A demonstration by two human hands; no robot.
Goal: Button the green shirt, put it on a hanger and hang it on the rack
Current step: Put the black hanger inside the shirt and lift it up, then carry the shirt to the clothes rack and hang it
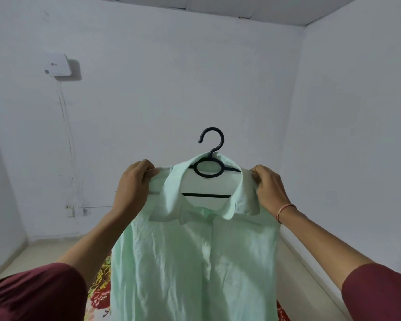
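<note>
Head view: fingers (144,165) of left hand (134,184), right hand (267,186) grip green shirt (195,262); label (205,178) illegible.

The hanger (209,167) shows only its hook, its ring and a crossbar in the collar opening. Its shoulder arms are hidden inside the green shirt (171,262), whose hem runs off the bottom edge and whose placket covers the buttons. Fingertips of the left grip (134,184) and right grip (267,186) curl out of sight over the shirt's shoulders. A floral cloth (100,295) lies mostly behind the shirt. The mark on the wall box (57,64) is too small to read.
</note>
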